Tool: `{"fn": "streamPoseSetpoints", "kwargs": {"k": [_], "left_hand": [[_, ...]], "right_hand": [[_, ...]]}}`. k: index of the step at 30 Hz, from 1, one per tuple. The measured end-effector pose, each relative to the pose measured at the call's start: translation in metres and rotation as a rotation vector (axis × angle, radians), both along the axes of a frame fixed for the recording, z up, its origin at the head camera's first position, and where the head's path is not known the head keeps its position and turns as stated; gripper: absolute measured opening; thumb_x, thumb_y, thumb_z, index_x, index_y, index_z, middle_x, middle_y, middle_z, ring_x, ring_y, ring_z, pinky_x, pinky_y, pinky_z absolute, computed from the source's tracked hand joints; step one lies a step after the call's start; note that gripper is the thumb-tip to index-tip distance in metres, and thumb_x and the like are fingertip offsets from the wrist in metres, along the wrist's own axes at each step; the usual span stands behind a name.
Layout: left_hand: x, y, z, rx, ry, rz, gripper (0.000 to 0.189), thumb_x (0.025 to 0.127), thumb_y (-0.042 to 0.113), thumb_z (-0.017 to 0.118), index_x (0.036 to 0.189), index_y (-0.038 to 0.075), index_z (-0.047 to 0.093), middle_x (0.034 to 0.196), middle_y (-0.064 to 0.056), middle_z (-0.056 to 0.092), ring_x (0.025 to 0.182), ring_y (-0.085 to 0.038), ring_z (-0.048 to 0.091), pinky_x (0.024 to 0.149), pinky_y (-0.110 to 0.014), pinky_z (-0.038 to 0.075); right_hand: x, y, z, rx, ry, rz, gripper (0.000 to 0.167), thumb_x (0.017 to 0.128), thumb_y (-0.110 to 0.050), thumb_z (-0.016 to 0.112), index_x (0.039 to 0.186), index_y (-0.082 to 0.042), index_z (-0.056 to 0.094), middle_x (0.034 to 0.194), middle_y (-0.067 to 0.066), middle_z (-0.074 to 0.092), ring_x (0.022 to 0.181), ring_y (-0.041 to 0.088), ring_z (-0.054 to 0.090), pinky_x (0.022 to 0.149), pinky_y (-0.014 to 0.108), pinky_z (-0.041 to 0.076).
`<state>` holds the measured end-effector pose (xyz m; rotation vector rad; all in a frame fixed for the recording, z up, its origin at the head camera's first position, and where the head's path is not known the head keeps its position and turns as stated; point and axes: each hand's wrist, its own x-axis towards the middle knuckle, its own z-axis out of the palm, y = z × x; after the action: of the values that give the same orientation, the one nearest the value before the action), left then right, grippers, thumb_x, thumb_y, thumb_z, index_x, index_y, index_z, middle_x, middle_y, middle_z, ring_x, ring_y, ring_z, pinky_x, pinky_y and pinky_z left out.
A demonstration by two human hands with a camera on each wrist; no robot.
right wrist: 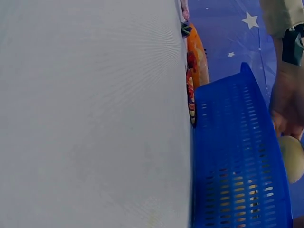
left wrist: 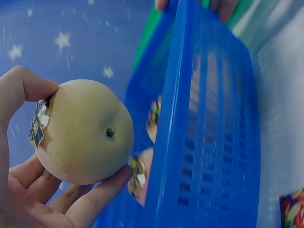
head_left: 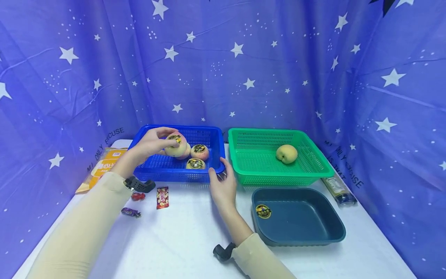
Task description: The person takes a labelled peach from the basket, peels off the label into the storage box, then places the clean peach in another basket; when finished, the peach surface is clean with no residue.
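My left hand (head_left: 153,143) holds a pale yellow peach (left wrist: 88,133) with a black-and-gold sticker, raised over the blue basket (head_left: 163,175). Thumb and fingers wrap its sides, and its stem end faces the left wrist camera. Below it in the basket lie several pinkish-yellow peaches (head_left: 199,152), at least two with the same kind of sticker. My right hand (head_left: 223,190) grips the basket's front right corner, thumb outside and a finger over the rim. In the right wrist view the basket's slotted wall (right wrist: 228,142) stands in front of the held peach.
Right of the blue basket, a green basket (head_left: 278,180) holds one peach (head_left: 287,154). A dark blue-grey tub (head_left: 296,221) with a sticker sits before it. Small wrapped sweets (head_left: 162,197) lie front left, an orange packet (head_left: 108,164) far left, another packet (head_left: 338,190) at right. Starry curtains enclose the table.
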<state>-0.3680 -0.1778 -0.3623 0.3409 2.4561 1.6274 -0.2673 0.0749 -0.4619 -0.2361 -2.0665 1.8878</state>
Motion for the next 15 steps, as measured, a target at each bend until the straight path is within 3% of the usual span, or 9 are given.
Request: {"fn": "streamPoseSetpoints", "kwargs": {"k": [4,8,11,15], "left_hand": [[0.014,0.013,0.006,0.018,0.048,-0.035,0.072,0.095,0.028,0.087,0.160,0.015,0.058,0.157,-0.011,0.063,0.134,-0.031,0.066,0.090,-0.034,0.068],[0.034,0.024,0.010,0.040,0.089,-0.093,0.070,0.094,0.022,0.085,0.159,0.015,0.059,0.150,-0.011,0.067,0.131,-0.029,0.069,0.089,-0.033,0.068],[0.053,0.031,0.009,0.022,0.134,-0.135,0.070,0.093,0.021,0.086,0.157,0.015,0.060,0.149,-0.010,0.069,0.132,-0.030,0.069,0.099,-0.037,0.065],[0.081,0.037,0.004,-0.016,0.198,-0.164,0.072,0.091,0.023,0.088,0.157,0.015,0.061,0.153,-0.008,0.068,0.141,-0.033,0.066,0.118,-0.056,0.055]], "right_hand": [[0.000,0.005,0.002,0.011,0.002,0.018,0.057,0.108,-0.022,0.073,0.162,-0.023,0.054,0.167,0.018,0.054,0.150,0.039,0.060,0.122,0.050,0.055],[0.000,0.011,0.005,0.029,-0.008,0.046,0.058,0.107,-0.024,0.074,0.161,-0.023,0.054,0.166,0.019,0.056,0.150,0.039,0.061,0.121,0.051,0.056],[0.000,0.013,0.007,0.036,-0.013,0.070,0.058,0.107,-0.024,0.074,0.161,-0.022,0.054,0.166,0.019,0.056,0.150,0.041,0.060,0.121,0.052,0.056],[-0.001,0.015,0.007,0.048,-0.017,0.095,0.058,0.107,-0.024,0.075,0.161,-0.021,0.053,0.168,0.021,0.054,0.151,0.044,0.058,0.121,0.054,0.055]]}}
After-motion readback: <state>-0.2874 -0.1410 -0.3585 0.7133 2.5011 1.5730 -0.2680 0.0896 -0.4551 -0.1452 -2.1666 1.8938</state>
